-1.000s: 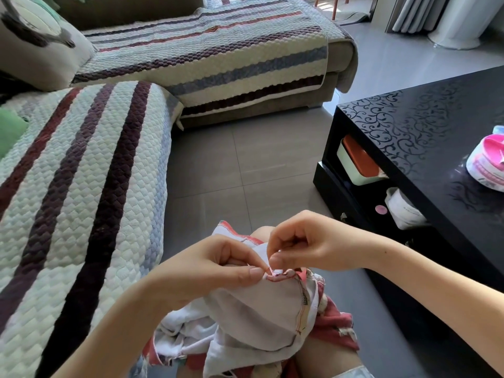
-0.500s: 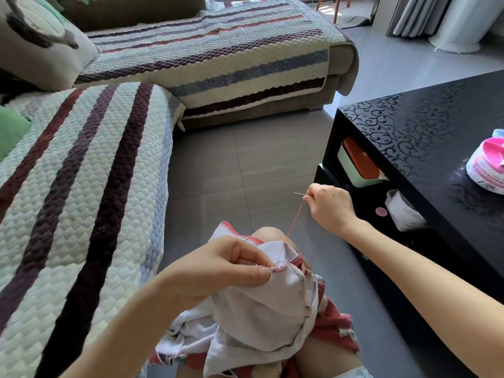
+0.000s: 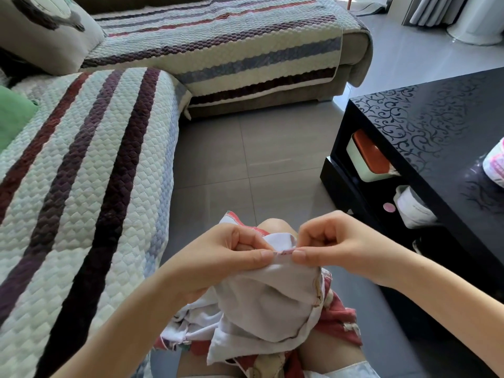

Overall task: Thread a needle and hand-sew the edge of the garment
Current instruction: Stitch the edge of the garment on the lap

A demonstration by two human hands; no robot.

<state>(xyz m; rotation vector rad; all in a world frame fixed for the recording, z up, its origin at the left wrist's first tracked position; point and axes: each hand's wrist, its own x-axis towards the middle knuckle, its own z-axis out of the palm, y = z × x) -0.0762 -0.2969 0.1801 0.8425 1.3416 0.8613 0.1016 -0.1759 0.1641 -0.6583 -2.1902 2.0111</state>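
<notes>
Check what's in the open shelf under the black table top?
Under the black table top: a white box with an orange lid, a white roll-like item and a small pink disc. Deeper in, the shelf is dark; nothing more can be made out.

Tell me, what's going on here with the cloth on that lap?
A person is hand-sewing the edge of a white fabric garment with red trim bunched on their lap. The left hand pinches the folded edge, and the right hand pinches it right beside, thumbs almost meeting at the seam. The needle and thread are too small to make out. A striped quilted sofa cover lies to the left, a glossy black coffee table to the right.
</notes>
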